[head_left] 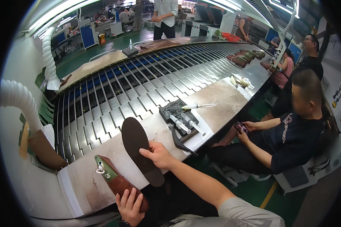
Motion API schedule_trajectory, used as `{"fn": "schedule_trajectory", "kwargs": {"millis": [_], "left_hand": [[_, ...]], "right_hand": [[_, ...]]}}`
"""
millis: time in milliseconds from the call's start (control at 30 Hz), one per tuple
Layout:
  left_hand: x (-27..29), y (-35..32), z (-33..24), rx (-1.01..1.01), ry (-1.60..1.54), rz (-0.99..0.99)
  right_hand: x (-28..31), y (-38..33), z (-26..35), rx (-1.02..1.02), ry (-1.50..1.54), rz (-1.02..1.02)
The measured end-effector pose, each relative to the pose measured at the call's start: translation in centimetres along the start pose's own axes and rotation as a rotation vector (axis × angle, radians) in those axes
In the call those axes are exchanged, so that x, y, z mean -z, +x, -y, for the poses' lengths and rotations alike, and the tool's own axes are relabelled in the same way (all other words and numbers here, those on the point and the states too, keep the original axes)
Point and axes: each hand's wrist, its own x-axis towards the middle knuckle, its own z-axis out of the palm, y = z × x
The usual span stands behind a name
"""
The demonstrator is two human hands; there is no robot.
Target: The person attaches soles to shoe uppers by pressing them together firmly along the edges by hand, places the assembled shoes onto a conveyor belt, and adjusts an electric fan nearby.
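Note:
My right hand [158, 155] pinches the edge of a dark brown, flat shoe sole [134, 142], thumb on its face, and holds it tilted up over the front of the worktable. At the table's near edge, a brown leather shoe [121, 183] sits on a green shoe last [103, 166] with a white fitting at its top. My left hand [130, 208] is closed over the brown end of this shoe, its fingers across the leather. The sole and the shoe are apart.
A conveyor of metal slats [140, 90] runs behind the worktable [155, 128]. Right of my right hand are a black block [172, 109], syringes [180, 124] and a black-handled tool [178, 142]. Several shoes [242, 58] stand farther off. A seated person [291, 128] holds a phone at right.

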Motion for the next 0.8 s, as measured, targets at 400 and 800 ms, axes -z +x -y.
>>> {"fn": "schedule_trajectory", "kwargs": {"millis": [400,800], "left_hand": [[10.7,13.2,3.1,0.122,-0.556,-0.346],[10.0,18.0,8.0,0.463,-1.329,-0.433]], "right_hand": [[0.3,0.4,-0.1,-0.044,-0.053,0.023],[-2.4,-2.2,3.8,-0.156,0.278,-0.104]]}}
